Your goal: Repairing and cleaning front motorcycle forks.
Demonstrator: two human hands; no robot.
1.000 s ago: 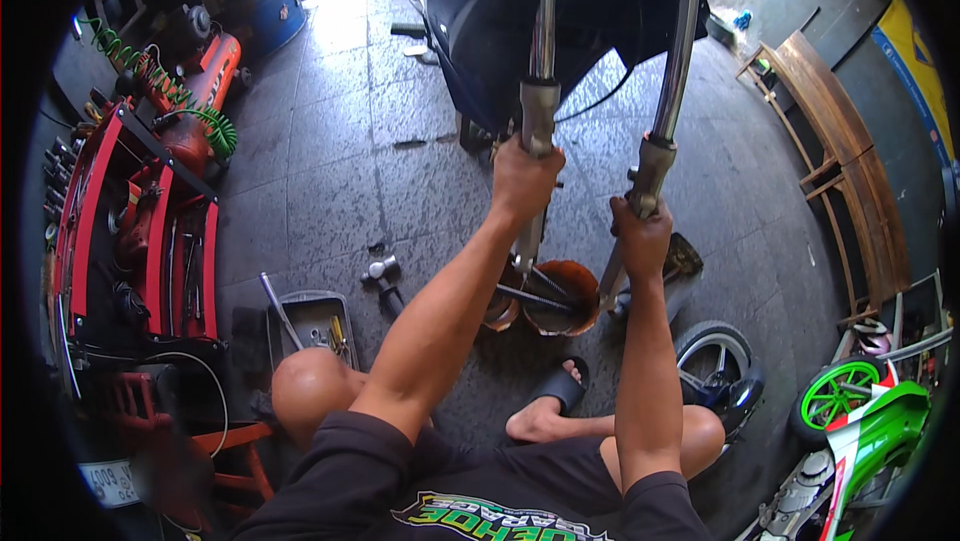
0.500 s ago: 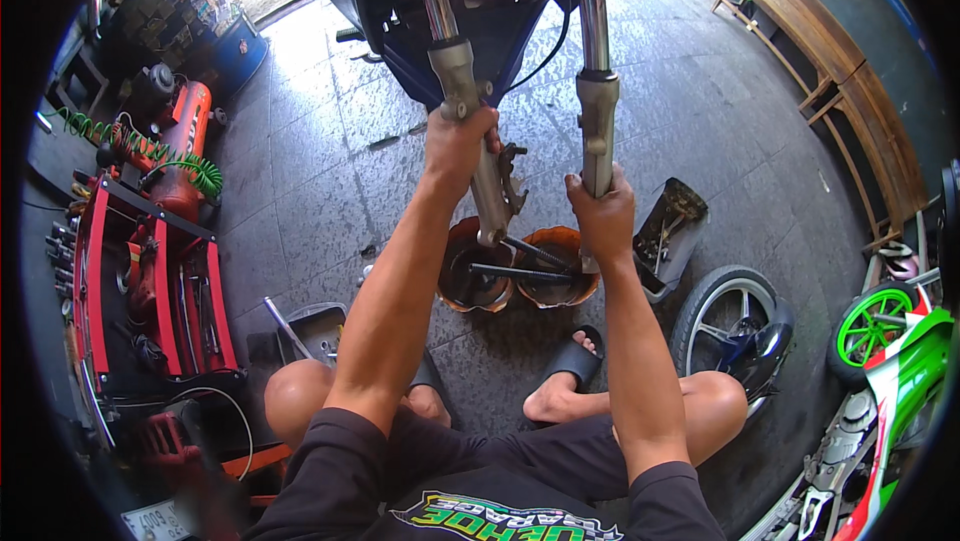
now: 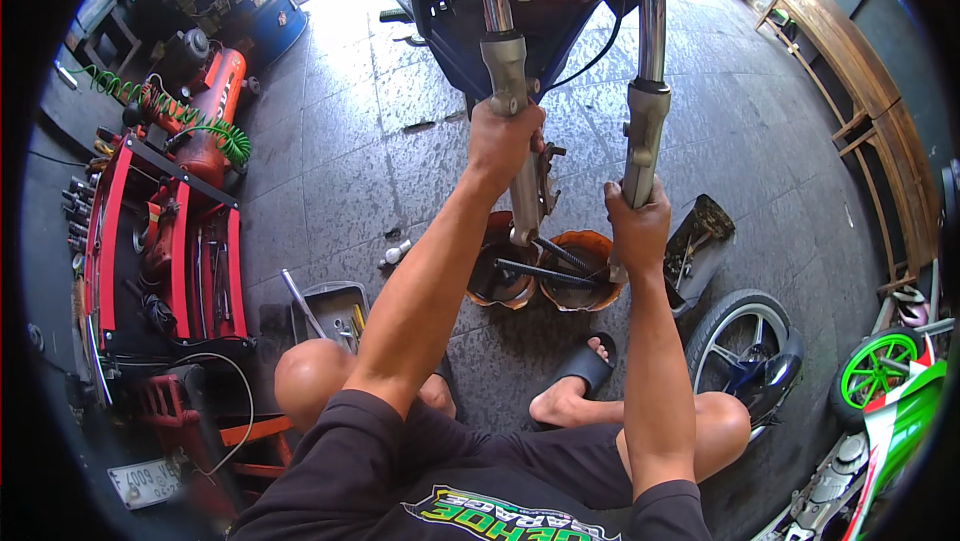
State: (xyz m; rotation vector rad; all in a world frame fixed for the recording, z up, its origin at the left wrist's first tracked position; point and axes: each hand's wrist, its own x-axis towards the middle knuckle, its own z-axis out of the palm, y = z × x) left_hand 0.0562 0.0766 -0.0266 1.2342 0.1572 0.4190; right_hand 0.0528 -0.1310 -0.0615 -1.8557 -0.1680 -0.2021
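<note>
My left hand is wrapped round the lower tube of the left motorcycle fork leg, just below its collar. Lower down, my right hand grips the bottom part of the right fork leg. Both legs have shiny upper tubes and dull grey lower tubes, and they hang from the dark front of a motorcycle. Beneath them stand two orange-rimmed containers, with long dark coil springs lying across them. My palms hide parts of both tubes.
At left are a red tool cart, an orange compressor with a green coiled hose, and a tool tray near my left knee. To the right lie a wheel, a dark fender-like part and a wooden bench.
The whole view has shifted, so the fork legs and surroundings appear farther right. Both hands keep their grips on the same legs, with no visible slip along them.
</note>
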